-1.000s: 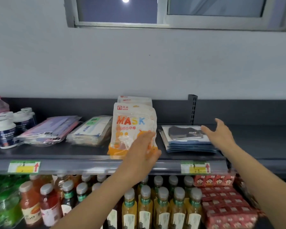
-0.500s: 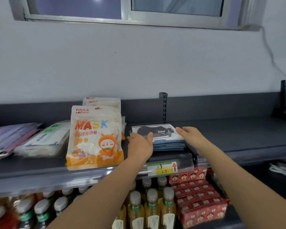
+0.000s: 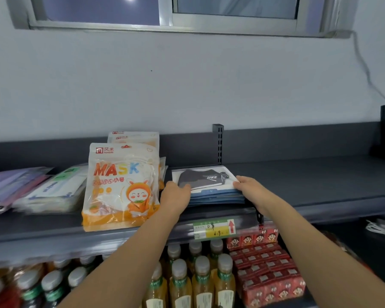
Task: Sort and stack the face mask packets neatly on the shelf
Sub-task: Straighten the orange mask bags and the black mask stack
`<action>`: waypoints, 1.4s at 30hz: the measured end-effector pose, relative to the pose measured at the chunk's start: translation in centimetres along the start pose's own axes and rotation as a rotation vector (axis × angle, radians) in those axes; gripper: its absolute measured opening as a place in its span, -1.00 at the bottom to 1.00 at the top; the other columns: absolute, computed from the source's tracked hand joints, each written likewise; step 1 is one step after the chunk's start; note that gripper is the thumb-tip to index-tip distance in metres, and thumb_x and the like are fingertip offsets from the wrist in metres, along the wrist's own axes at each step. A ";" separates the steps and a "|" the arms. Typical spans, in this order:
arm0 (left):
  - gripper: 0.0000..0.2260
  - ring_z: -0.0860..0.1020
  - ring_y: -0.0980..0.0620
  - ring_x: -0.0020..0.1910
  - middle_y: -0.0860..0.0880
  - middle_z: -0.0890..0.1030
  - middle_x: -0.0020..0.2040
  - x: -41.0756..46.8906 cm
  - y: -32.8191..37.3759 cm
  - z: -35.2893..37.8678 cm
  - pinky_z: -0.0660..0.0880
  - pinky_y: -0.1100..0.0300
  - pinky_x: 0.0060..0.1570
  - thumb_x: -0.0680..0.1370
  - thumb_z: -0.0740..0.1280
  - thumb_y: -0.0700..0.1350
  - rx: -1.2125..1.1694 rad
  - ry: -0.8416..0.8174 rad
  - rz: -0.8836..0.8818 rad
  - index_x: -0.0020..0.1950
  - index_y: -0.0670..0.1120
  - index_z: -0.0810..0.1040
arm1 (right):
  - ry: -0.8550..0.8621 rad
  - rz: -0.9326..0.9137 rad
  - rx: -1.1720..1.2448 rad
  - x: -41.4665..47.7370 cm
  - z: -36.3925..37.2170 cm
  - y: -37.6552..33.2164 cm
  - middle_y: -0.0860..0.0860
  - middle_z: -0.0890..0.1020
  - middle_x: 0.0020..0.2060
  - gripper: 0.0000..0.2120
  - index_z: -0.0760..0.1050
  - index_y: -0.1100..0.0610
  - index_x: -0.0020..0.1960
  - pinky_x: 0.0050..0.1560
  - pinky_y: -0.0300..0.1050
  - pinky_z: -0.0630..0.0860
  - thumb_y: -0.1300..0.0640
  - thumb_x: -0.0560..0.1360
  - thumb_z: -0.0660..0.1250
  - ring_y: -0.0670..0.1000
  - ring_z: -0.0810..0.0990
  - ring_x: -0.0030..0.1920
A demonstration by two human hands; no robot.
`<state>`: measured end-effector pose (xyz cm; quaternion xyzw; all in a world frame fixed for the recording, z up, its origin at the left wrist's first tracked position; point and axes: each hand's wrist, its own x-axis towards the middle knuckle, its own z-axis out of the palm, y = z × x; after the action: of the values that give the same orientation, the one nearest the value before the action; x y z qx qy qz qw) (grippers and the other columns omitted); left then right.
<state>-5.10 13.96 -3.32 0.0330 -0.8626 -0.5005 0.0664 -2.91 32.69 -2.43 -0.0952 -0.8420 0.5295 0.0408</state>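
A flat stack of blue and white mask packets [image 3: 209, 182], with a black mask pictured on the top one, lies on the dark shelf [image 3: 320, 185]. My left hand [image 3: 176, 195] holds the stack's near left corner, fingers over the top packet. My right hand [image 3: 249, 187] grips its right edge with curled fingers. Left of my left hand, an orange and white "MASK" packet [image 3: 120, 185] stands upright with more like it behind. Further left lie a white and green packet pile [image 3: 58, 190] and a purple one [image 3: 11, 185].
A slotted upright post [image 3: 218, 143] rises at the shelf's back behind the stack. A yellow price tag [image 3: 213, 228] sits on the shelf's front lip. Below are bottled drinks [image 3: 200, 281] and red boxes [image 3: 267, 270]. The shelf stretches bare to the right.
My left hand left the orange packet and went right to the flat stack's left side. My right hand came from the stack's far right corner to its right edge. The view turned right.
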 end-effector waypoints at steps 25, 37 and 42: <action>-0.29 0.40 -0.07 0.28 -0.11 0.42 0.32 -0.8 -0.3 -0.4 0.34 0.18 0.23 0.36 0.54 -0.16 0.187 -0.127 0.116 0.41 -0.18 0.26 | -0.071 -0.068 -0.127 1.2 -0.6 1.5 0.13 0.59 0.03 -0.48 0.47 0.17 0.11 0.15 0.07 0.51 0.36 0.21 0.54 0.12 0.54 0.05; -0.29 0.44 0.00 0.25 -0.06 0.45 0.28 -1.1 -0.9 -0.3 0.36 0.19 0.28 0.29 0.57 0.01 0.064 -0.051 0.265 0.36 -0.07 0.35 | -0.078 -0.022 -0.078 1.1 -0.5 1.2 0.04 0.30 0.41 0.06 0.05 0.13 0.52 0.37 0.00 0.31 0.35 0.19 0.57 0.11 0.33 0.35; -0.43 0.19 0.03 0.46 -0.04 0.24 0.47 -3.8 -0.1 -0.3 0.14 0.20 0.44 0.53 0.31 0.11 0.102 0.075 0.464 0.46 -0.08 0.27 | -0.028 -0.122 -0.041 0.3 -1.5 -0.3 0.02 0.14 0.51 0.09 -0.01 0.06 0.54 0.44 0.08 0.19 0.26 0.22 0.59 0.11 0.19 0.47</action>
<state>-1.31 14.13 -3.60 -0.1444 -0.8681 -0.4261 0.2098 -3.00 33.91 -1.49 -0.0371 -0.8573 0.5100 0.0594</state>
